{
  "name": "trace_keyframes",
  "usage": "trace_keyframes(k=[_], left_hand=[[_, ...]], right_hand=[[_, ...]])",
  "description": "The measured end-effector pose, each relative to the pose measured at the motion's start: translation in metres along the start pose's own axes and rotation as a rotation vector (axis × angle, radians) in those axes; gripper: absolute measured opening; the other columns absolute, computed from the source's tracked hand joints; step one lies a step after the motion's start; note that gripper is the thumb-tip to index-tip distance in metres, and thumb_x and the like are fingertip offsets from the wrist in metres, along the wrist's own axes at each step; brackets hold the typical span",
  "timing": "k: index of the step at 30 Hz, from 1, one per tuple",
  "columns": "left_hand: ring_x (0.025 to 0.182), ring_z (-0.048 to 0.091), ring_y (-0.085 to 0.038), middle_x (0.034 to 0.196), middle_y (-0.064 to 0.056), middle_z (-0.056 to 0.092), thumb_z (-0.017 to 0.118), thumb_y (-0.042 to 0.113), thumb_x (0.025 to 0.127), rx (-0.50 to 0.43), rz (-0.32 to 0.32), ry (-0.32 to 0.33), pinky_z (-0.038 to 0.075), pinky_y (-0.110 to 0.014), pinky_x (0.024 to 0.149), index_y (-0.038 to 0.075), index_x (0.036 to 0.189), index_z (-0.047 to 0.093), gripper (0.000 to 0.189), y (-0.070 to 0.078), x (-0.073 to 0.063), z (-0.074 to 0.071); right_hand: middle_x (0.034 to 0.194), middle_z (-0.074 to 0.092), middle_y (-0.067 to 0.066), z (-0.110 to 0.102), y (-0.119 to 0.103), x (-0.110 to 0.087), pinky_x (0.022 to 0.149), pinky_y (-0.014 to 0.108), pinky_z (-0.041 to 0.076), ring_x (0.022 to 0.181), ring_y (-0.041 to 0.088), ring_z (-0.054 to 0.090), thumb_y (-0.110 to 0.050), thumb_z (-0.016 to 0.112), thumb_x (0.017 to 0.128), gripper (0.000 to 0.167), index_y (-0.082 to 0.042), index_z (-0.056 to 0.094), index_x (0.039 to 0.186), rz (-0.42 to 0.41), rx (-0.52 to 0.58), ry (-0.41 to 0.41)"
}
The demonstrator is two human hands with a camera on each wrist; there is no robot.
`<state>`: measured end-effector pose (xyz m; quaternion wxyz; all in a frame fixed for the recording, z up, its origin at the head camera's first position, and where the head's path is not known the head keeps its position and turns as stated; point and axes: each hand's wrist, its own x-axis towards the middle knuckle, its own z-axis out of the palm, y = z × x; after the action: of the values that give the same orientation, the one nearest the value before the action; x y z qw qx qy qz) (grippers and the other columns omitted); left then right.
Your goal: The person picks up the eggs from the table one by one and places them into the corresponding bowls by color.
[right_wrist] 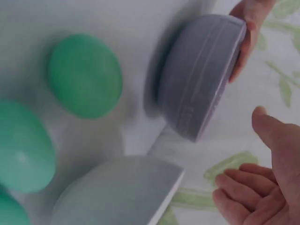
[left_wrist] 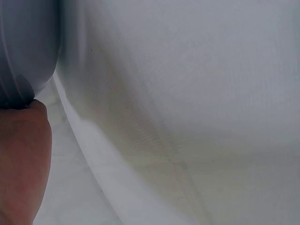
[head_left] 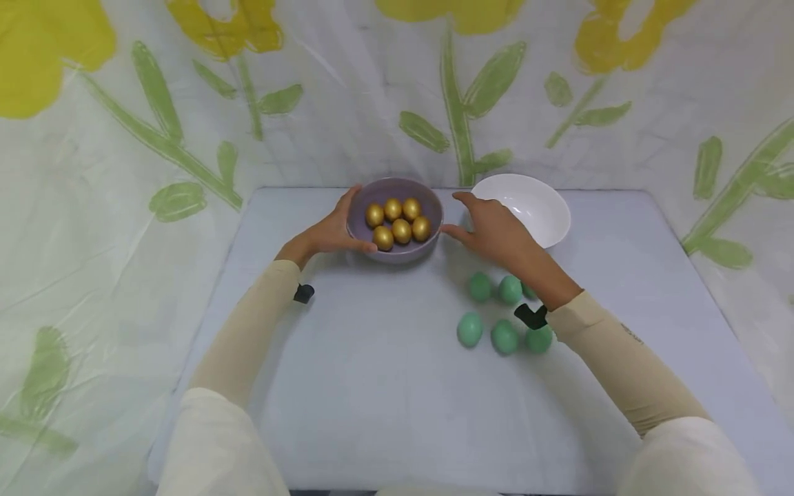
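Observation:
A purple bowl (head_left: 397, 257) holding several golden eggs (head_left: 401, 231) is at the back of the table. My left hand (head_left: 335, 227) grips its left side, thumb at the front rim and fingers round the back; the left wrist view catches only part of this hand (left_wrist: 23, 159) beside the bowl's outer wall (left_wrist: 30, 42). Just right of the bowl, my right hand (head_left: 499, 231) has its thumb and fingers spread and holds nothing. In the right wrist view, a gap shows between the right hand (right_wrist: 262, 183) and the purple bowl (right_wrist: 201, 75).
A white bowl (head_left: 552, 213) stands at the back right, partly behind my right hand. Several green eggs (head_left: 469, 329) lie on the table (head_left: 372, 386) below my right forearm, which hides part of them. A curtain (head_left: 347, 138) with painted flowers hangs behind the table.

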<state>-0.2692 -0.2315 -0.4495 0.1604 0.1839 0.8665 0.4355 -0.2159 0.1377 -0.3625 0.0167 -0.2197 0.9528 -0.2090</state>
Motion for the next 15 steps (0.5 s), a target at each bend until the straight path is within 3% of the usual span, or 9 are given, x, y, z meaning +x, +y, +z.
trace_keyframes(k=[3, 6, 8, 10, 15], left_hand=[[0.162, 0.009, -0.03, 0.177, -0.001, -0.007, 0.097, 0.053, 0.072, 0.003, -0.003, 0.002, 0.017, -0.055, 0.129, 0.033, 0.17, -0.009, 0.146, 0.0, -0.001, -0.002], [0.162, 0.007, -0.03, 0.177, -0.001, -0.008, 0.096, 0.052, 0.073, 0.0, 0.001, -0.004, 0.015, -0.055, 0.129, 0.033, 0.17, -0.01, 0.145, 0.001, -0.002, -0.003], [0.162, 0.006, -0.028, 0.177, 0.0, -0.009, 0.096, 0.05, 0.074, -0.007, -0.002, -0.006, 0.015, -0.054, 0.129, 0.034, 0.17, -0.01, 0.144, 0.001, -0.003, -0.004], [0.162, 0.005, -0.027, 0.177, 0.001, -0.01, 0.096, 0.048, 0.075, -0.012, -0.011, -0.012, 0.014, -0.053, 0.129, 0.035, 0.169, -0.011, 0.143, 0.002, -0.004, -0.005], [0.163, 0.003, -0.028, 0.177, -0.001, -0.011, 0.095, 0.041, 0.077, -0.024, -0.043, -0.024, 0.013, -0.053, 0.129, 0.033, 0.169, -0.012, 0.142, 0.006, -0.007, -0.006]], right_hand=[[0.136, 0.066, 0.023, -0.007, 0.013, -0.008, 0.101, 0.059, 0.051, 0.122, 0.042, 0.064, -0.067, 0.066, 0.097, 0.096, -0.014, 0.028, 0.168, 0.029, 0.008, -0.021], [0.17, 0.032, 0.018, -0.014, 0.03, -0.016, 0.122, 0.057, 0.032, 0.153, 0.042, 0.037, -0.072, 0.066, 0.094, 0.111, -0.018, 0.01, 0.172, 0.026, 0.014, -0.041], [0.177, 0.01, 0.011, -0.018, 0.042, -0.022, 0.13, 0.052, 0.016, 0.161, 0.037, 0.018, -0.071, 0.068, 0.092, 0.118, -0.018, -0.001, 0.172, 0.007, 0.018, -0.04], [0.178, -0.001, 0.008, -0.022, 0.054, -0.027, 0.131, 0.047, 0.004, 0.163, 0.032, 0.008, -0.068, 0.073, 0.091, 0.124, -0.016, -0.008, 0.17, -0.018, 0.027, -0.029], [0.176, -0.016, 0.004, -0.036, 0.083, -0.041, 0.13, 0.052, -0.001, 0.163, 0.033, -0.006, -0.057, 0.085, 0.086, 0.14, -0.018, -0.023, 0.166, 0.006, 0.069, -0.062]])
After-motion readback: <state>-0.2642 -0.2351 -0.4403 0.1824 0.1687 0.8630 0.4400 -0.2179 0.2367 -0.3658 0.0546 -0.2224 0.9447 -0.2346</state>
